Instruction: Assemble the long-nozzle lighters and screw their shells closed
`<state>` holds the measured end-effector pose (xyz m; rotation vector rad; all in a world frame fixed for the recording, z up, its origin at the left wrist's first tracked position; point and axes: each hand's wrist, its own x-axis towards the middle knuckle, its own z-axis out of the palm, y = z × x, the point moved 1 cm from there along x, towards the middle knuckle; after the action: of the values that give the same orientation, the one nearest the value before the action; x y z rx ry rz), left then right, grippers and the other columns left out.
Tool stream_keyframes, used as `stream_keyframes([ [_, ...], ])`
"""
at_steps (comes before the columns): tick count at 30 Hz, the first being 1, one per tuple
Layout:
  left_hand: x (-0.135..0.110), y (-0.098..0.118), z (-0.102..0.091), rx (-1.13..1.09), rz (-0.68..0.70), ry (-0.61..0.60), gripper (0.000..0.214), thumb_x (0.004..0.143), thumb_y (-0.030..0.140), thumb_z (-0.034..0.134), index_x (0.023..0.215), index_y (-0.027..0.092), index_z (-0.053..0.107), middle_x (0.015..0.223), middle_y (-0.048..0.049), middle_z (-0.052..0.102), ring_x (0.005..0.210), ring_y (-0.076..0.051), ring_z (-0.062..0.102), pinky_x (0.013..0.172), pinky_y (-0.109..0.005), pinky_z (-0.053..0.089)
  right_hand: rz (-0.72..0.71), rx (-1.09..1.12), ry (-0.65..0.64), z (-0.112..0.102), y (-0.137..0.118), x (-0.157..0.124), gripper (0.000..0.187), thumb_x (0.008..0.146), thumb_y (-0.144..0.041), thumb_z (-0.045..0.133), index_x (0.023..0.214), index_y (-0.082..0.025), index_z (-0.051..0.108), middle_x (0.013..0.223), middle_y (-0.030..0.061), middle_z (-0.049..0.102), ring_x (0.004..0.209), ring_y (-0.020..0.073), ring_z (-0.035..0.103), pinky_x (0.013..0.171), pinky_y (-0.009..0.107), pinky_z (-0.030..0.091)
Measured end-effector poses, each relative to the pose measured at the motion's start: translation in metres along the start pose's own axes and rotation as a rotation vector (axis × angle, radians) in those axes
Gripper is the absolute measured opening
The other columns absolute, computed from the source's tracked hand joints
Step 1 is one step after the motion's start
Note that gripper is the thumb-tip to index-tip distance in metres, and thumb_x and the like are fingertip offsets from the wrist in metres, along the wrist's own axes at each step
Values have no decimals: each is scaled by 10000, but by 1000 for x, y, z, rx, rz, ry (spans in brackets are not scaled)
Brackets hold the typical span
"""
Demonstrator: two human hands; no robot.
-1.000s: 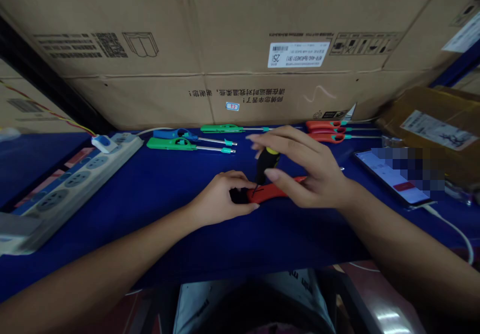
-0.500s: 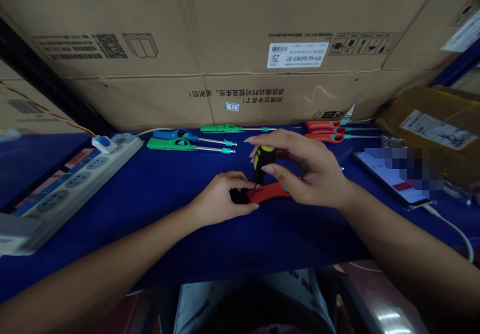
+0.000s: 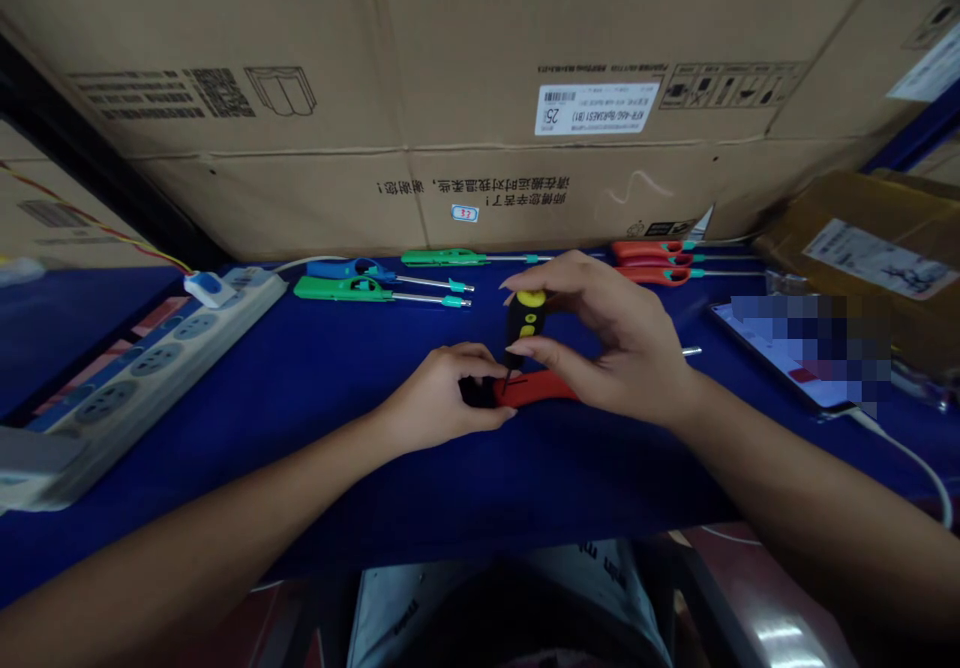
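A red long-necked lighter (image 3: 541, 386) lies on the blue table, its metal tip showing to the right beyond my right hand. My left hand (image 3: 442, 400) is closed round the lighter's left end, thumb on the near side and fingers on the far side. Between the thumb and fingers of my right hand (image 3: 611, 338) is a small black and yellow screwdriver (image 3: 525, 323). It stands nearly upright, with its thin shaft down on the lighter's handle near my left fingertips. The middle of the lighter is hidden behind my right hand.
A green lighter (image 3: 341, 289), a blue lighter (image 3: 349, 269) and another green one (image 3: 442, 258) lie at the back. Several red lighters (image 3: 652, 275) lie back right. A power strip (image 3: 154, 358) is at left; a phone (image 3: 787, 353) and brown package (image 3: 862, 258) are at right. A cardboard box (image 3: 480, 128) walls the back.
The screwdriver's handle has turned in my right fingers and stands a little more upright. My right hand has shifted slightly, showing more of the metal tip. My left hand has stayed in place.
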<state>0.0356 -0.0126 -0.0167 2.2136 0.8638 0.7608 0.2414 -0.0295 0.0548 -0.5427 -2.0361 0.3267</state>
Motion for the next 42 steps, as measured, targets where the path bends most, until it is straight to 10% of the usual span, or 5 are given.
stream_keyframes([
  [8,2,2,-10,110,20,-19,360,755,301,813,1102,215,774,993,-48,740,889,-207,699,855,-338,547,71,154,4,-11,1,5,331,893,-199,723,1207,-222,623,1171,62,679,1037,195,684,886,340,613],
  [14,-1,8,-49,452,-24,-198,490,749,251,766,1232,274,690,1139,-37,712,1088,-282,649,988,-428,460,120,147,358,-56,12,15,255,831,-159,780,1019,-252,634,1032,31,653,953,157,660,733,248,608],
  [24,3,-3,-32,337,37,-155,235,914,382,684,1101,240,685,1135,-56,671,1053,-238,639,947,-375,490,439,-194,-178,-58,116,-32,229,844,-295,678,1029,-170,724,972,83,706,870,213,688,829,415,590],
  [32,4,-4,-48,209,12,-96,266,978,398,589,1161,214,649,1000,-23,711,789,-155,655,716,-262,494,408,-306,-281,-66,92,-28,288,895,-326,647,1144,-201,721,1169,110,685,1077,239,651,1009,430,505],
  [42,9,-6,-62,-40,-126,139,365,943,476,580,878,148,727,679,-6,661,550,-99,499,533,-212,403,501,-307,-546,-96,59,-18,259,945,-358,567,1009,-192,755,876,46,775,776,178,707,728,287,528],
])
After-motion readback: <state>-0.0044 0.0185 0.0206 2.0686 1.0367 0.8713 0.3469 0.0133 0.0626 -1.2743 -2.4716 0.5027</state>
